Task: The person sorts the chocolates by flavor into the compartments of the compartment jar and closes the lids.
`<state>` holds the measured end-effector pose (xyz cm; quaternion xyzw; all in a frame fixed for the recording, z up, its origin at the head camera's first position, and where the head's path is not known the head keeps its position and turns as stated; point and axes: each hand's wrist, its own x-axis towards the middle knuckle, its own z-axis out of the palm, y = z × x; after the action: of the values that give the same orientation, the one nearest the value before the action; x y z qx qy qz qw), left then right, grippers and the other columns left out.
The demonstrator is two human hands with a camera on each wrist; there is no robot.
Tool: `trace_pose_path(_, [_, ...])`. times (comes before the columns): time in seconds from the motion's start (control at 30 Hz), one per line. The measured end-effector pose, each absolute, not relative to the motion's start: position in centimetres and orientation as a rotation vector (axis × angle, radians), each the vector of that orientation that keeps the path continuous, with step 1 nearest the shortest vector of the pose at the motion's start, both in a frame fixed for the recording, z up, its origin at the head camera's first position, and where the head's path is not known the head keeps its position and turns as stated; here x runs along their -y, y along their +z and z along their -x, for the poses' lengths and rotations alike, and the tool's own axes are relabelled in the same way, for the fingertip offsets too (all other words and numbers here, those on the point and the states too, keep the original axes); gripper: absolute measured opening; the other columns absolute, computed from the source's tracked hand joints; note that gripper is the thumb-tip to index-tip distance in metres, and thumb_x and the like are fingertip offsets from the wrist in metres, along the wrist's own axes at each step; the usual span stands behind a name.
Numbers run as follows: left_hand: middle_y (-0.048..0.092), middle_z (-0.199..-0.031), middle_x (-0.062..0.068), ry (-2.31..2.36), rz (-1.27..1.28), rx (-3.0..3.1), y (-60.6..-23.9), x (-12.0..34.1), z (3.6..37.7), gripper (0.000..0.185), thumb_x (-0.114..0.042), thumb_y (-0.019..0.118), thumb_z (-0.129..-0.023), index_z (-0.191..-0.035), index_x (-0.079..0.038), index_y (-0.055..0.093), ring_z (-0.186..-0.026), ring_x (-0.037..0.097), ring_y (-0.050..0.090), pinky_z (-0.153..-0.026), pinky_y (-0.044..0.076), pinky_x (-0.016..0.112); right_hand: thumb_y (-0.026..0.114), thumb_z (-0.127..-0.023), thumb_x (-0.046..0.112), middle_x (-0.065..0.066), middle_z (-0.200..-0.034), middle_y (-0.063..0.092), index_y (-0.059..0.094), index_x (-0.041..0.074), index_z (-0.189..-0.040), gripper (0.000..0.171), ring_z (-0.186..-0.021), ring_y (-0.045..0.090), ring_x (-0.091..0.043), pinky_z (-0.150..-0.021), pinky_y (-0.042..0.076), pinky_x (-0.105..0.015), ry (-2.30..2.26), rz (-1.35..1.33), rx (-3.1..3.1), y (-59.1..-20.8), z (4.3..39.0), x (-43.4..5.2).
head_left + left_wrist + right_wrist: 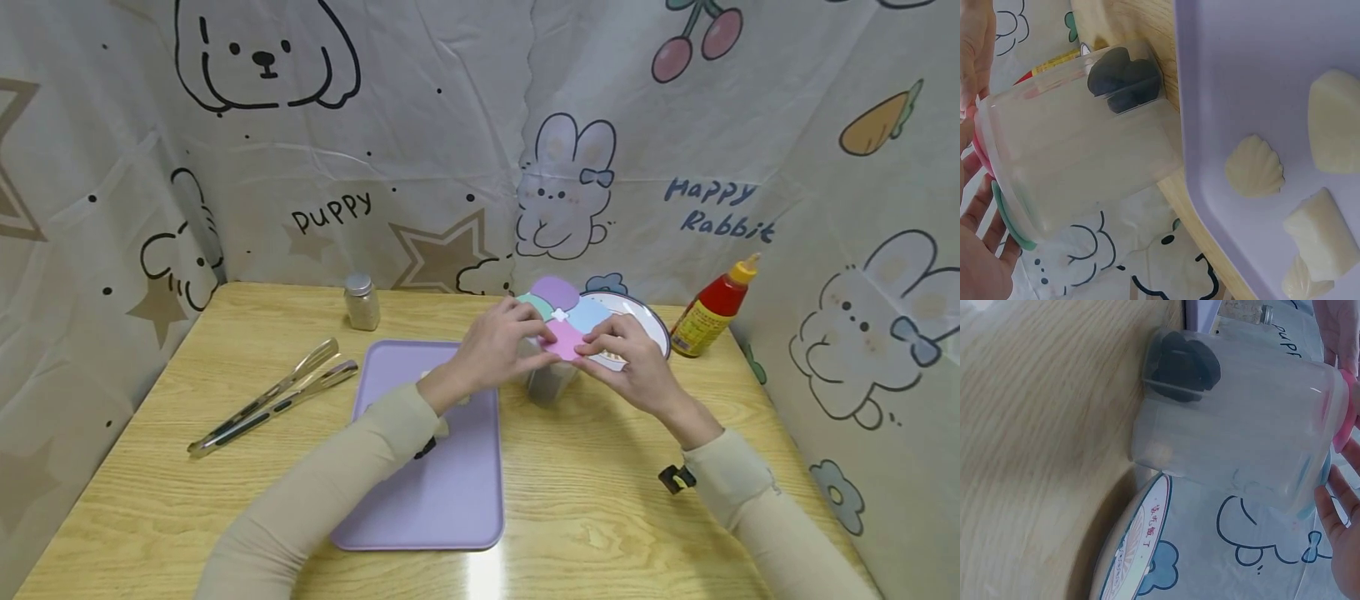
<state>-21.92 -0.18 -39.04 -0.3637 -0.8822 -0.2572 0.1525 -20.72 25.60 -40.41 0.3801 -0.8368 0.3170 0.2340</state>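
Two bare hands meet over a clear lidded container (551, 385), upright on the worktop (585, 500) between a lilac tray (450, 508) and a white plate (651, 325). My left hand (513, 337) pinches the left edge of the container's pink lid flap (562, 340), thumb low and fingers bent above it; my right hand (630, 358) pinches the opposite edge the same way. My forearms, in cream sleeves, angle in from the lower corners, the left one crossing above the tray. The pink flap is on the near side of a flower-shaped top, its neighbours green (537, 305), purple (556, 292) and blue (589, 314). Dark, rounded pieces (1124, 78) lie at the bottom of one compartment; through the cloudy wall, I cannot say for certain what they are. Pale pieces, one a scalloped shell shape (1255, 165), rest on the tray. Metal tongs (273, 404) lie to its left, near a silver-capped jar (362, 304). A red bottle (712, 310) with a yellow cap stands beside the plate.
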Motion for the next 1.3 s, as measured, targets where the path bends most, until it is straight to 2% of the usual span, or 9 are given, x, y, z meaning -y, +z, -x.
trace_pose_path(0.13, [0.073, -0.113, -0.002, -0.741, 1.034, 2.527, -39.2, 0.2, 21.9, 0.026, -0.043, 0.081, -0.091, -0.106, -0.022, 0.081, -0.104, 0.017, 0.057, -0.085, 0.05, 0.03, 0.09, -0.073, 0.003, -0.009, -0.097, 0.067, 0.079, 0.008, -0.087, 0.019, -0.098, 0.054, -0.026, -0.09, 0.037, -0.026, 0.838, -1.068, 2.284, -40.5, 20.9, -25.6])
trace_pose_path(0.33, [0.072, -0.113, -0.002, -0.752, 1.042, 2.528, -39.1, 0.2, 21.9, 0.025, -0.043, 0.081, -0.091, -0.106, -0.022, 0.081, -0.104, 0.017, 0.057, -0.086, 0.051, 0.031, 0.088, -0.083, 0.017, -0.009, -0.096, 0.068, 0.078, 0.01, -0.086, 0.013, -0.095, 0.054, -0.024, -0.087, 0.037, -0.027, 0.818, -1.082, 2.249, -40.8, 21.0, -25.8])
trace_pose_path(0.43, [0.072, -0.113, -0.001, -0.755, 1.046, 2.526, -39.0, 0.2, 21.8, 0.025, -0.042, 0.082, -0.092, -0.106, -0.022, 0.081, -0.104, 0.017, 0.057, -0.087, 0.051, 0.031, 0.089, -0.082, 0.012, -0.009, -0.099, 0.069, 0.08, 0.01, -0.092, 0.013, -0.099, 0.056, -0.023, -0.09, 0.039, -0.027, 0.842, -1.08, 2.269, -40.7, 20.8, -25.9])
trace_pose_path(0.57, [0.072, -0.112, -0.001, -0.729, 1.044, 2.492, -39.0, 0.0, 21.6, 0.026, -0.042, 0.083, -0.09, -0.106, -0.021, 0.08, -0.104, 0.018, 0.058, -0.088, 0.051, 0.031, 0.087, -0.079, 0.002, -0.011, -0.109, 0.07, 0.08, 0.009, -0.101, 0.024, -0.111, 0.058, -0.027, -0.101, 0.039, -0.03, 0.887, -1.021, 2.327, -40.3, 21.0, -26.2])
trace_pose_path(0.73, [0.071, -0.11, 0.001, -0.66, 1.03, 2.452, -39.1, -0.8, 21.3, 0.034, -0.049, 0.082, -0.089, -0.108, -0.021, 0.079, -0.105, 0.02, 0.061, -0.092, 0.051, 0.033, 0.082, -0.085, 0.001, -0.017, -0.122, 0.068, 0.078, 0.003, -0.11, 0.025, -0.122, 0.057, -0.035, -0.108, 0.04, -0.042, 0.995, -0.872, 2.394, -39.8, 22.6, -26.8])
trace_pose_path(0.87, [0.071, -0.113, 0.001, -0.638, 0.991, 2.494, -39.1, -1.3, 21.1, 0.039, -0.054, 0.081, -0.088, -0.111, -0.022, 0.078, -0.109, 0.021, 0.06, -0.096, 0.051, 0.035, 0.077, -0.093, 0.007, -0.015, -0.131, 0.067, 0.077, 0.006, -0.12, 0.026, -0.127, 0.058, -0.034, -0.105, 0.044, -0.052, 1.062, -0.788, 2.496, -39.7, 24.3, -27.0])
trace_pose_path(1.0, [0.071, -0.116, 0.0, -0.626, 0.958, 2.545, -39.0, -1.5, 21.0, 0.039, -0.054, 0.082, -0.088, -0.112, -0.023, 0.077, -0.109, 0.02, 0.059, -0.096, 0.051, 0.035, 0.073, -0.099, 0.016, -0.012, -0.135, 0.067, 0.075, 0.011, -0.126, 0.028, -0.128, 0.06, -0.031, -0.102, 0.047, -0.051, 1.082, -0.74, 2.593, -40.0, 25.2, -26.9])
trace_pose_path(1.17, [0.071, -0.116, -0.002, -0.613, 0.961, 2.58, -38.7, -1.0, 20.9, 0.035, -0.051, 0.082, -0.088, -0.109, -0.023, 0.078, -0.109, 0.019, 0.059, -0.097, 0.051, 0.034, 0.073, -0.099, 0.02, -0.01, -0.133, 0.067, 0.075, 0.013, -0.126, 0.028, -0.125, 0.061, -0.028, -0.1, 0.048, -0.049, 1.065, -0.714, 2.629, -40.0, 25.1, -26.8])
trace_pose_path(1.3, [0.071, -0.115, -0.002, -0.66, 0.975, 2.587, -38.5, -0.2, 20.9, 0.033, -0.047, 0.082, -0.087, -0.109, -0.023, 0.078, -0.111, 0.019, 0.059, -0.099, 0.051, 0.036, 0.074, -0.097, 0.017, -0.011, -0.131, 0.068, 0.076, 0.011, -0.124, 0.028, -0.124, 0.061, -0.03, -0.097, 0.049, -0.049, 1.022, -0.748, 2.602, -39.9, 24.3, -27.0])
